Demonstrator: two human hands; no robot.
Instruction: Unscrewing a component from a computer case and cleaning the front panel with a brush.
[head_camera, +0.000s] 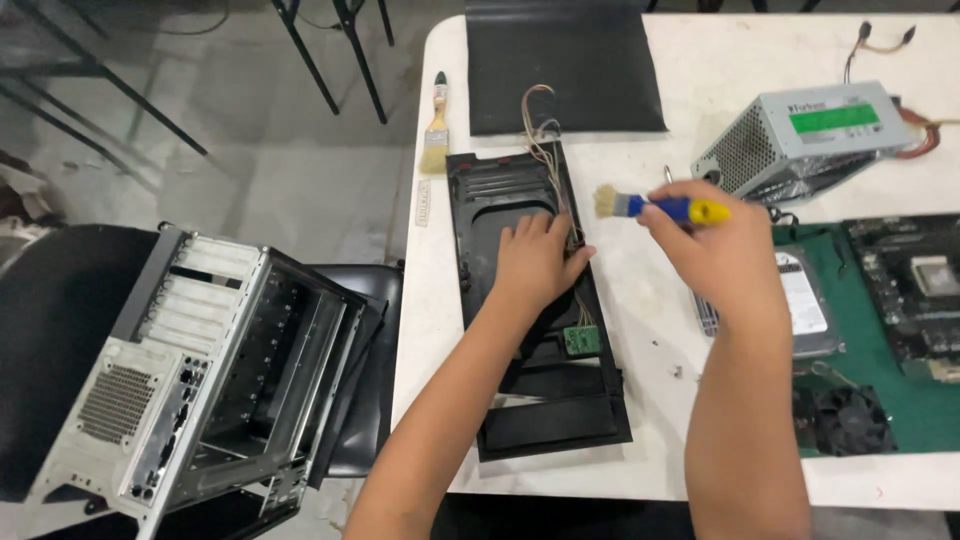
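Observation:
A black plastic computer front panel lies lengthwise on the white table, inner side up, with thin wires and a small green circuit board on it. My left hand presses flat on the panel's middle. My right hand holds a small brush with a blue and yellow handle; its pale bristles hover just right of the panel's upper edge.
A second, wooden-handled brush lies at the table's left edge. A black side panel lies at the back. A silver power supply, hard drive, motherboard and fan sit right. An open computer case rests on a chair, left.

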